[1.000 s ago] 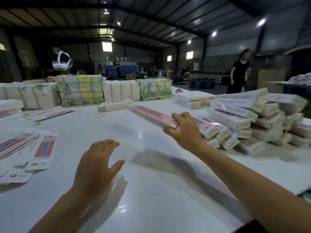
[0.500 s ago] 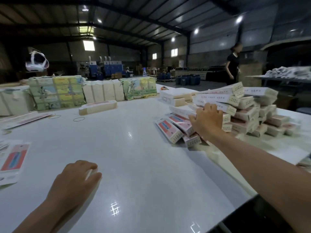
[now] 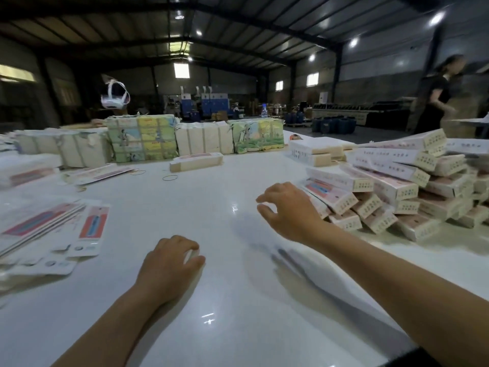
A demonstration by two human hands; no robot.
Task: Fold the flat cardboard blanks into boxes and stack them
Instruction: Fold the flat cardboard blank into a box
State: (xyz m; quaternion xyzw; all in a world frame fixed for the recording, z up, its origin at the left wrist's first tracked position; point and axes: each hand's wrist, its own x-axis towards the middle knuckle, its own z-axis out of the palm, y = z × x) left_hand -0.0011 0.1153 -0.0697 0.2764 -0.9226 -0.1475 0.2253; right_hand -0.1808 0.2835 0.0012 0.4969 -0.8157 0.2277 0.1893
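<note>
Right hand [image 3: 287,211] hovering over white tabletop [image 3: 238,300] w/ fingers loosely curled, thumb & forefinger apart, gripping nothing. Sitting just left of the pile of folded boxes [image 3: 402,186], nearest box ends close beside the knuckles; contact w/ them not clear from this angle. Boxes heaping several layers high on right side of tabletop, white & pink w/ dotted end flaps, lying at mixed angles rather than squared up.

Left hand [image 3: 169,266] resting knuckles-up on tabletop nearer the camera, fingers curled under; something small & pale showing betw. thumb & forefinger, too small to tell what, so grip uncertain. Lying well apart from the box pile, w/ bare tabletop in betw.

Flat cardboard blanks [image 3: 53,229] fanning out at left edge of tabletop, red & blue print facing up, near left hand but not touching. One more folded box [image 3: 195,161] lying alone toward far side, w/ rubber bands [image 3: 170,178] just in front of it. More blanks [image 3: 98,172] lying flat to its left.

Bundled stacks of printed card [image 3: 143,140] lining far edge of tabletop. White headset [image 3: 115,98] showing behind them. Blurred person in black [image 3: 436,102] standing at far right of warehouse floor.
</note>
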